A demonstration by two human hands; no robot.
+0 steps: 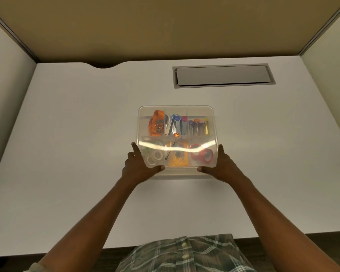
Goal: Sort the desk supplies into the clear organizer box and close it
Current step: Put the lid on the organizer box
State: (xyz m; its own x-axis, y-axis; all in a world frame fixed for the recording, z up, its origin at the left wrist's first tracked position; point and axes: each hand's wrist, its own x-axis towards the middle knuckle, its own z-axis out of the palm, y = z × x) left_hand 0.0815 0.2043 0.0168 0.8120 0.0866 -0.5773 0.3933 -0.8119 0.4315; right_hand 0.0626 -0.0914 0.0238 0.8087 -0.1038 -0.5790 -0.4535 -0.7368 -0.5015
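The clear organizer box (145, 110) sits in the middle of the white desk, its clear lid (200, 110) lying over it. Through the lid I see several compartments: an orange lanyard (157, 119), pens and clips (174, 124), small tubes (198, 126), clear tape rolls (154, 157), a yellow pad (178, 160) and red tape (201, 155). My left hand (138, 166) grips the near left corner, thumb on the front edge, index finger along the left side. My right hand (221, 166) grips the near right corner the same way.
A grey cable hatch (223, 75) is set into the desk at the back right. Tan partition walls (165, 26) enclose the desk at the back and both sides. The desk's front edge (283, 234) is close to my plaid shirt.
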